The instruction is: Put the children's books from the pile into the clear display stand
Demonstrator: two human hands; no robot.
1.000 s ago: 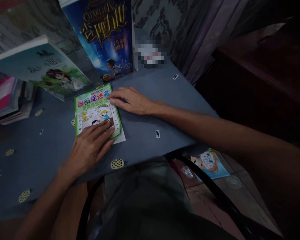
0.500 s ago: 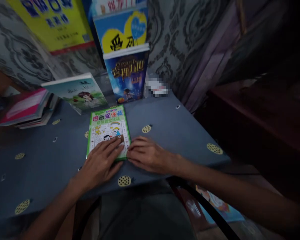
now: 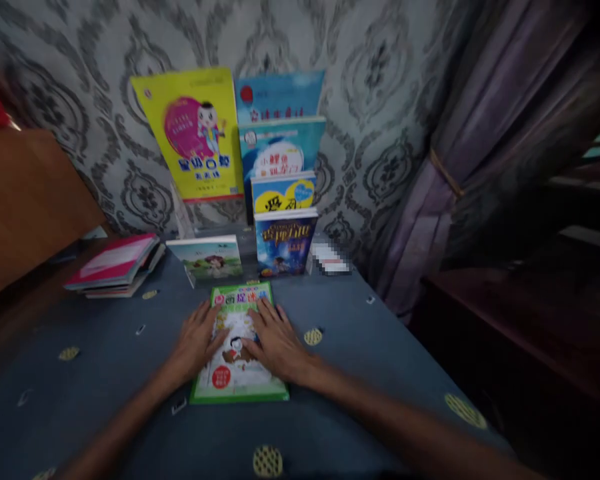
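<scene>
Two bare hands share one green-bordered book (image 3: 240, 385), which lies flat and closed at the near middle of the table; the left hand (image 3: 197, 340) rests open along its left side, and the right hand (image 3: 280, 343) lies open over its upper right, fingers spread, neither gripping it. Six books stand beyond: one large yellow book (image 3: 200, 133), one small pale-green book (image 3: 213, 260) leaning back, and four bluish books (image 3: 286, 243) ranked one behind another. One pile (image 3: 115, 261) at the far left has a pink cover on top; its count is unclear. The blue-grey tablecloth (image 3: 340, 400) carries oval pineapple prints. Behind, the wall (image 3: 370, 67) has scrolling grey medallions, and one folded purple curtain (image 3: 430, 220) is cinched by one thin tie (image 3: 446, 175).
</scene>
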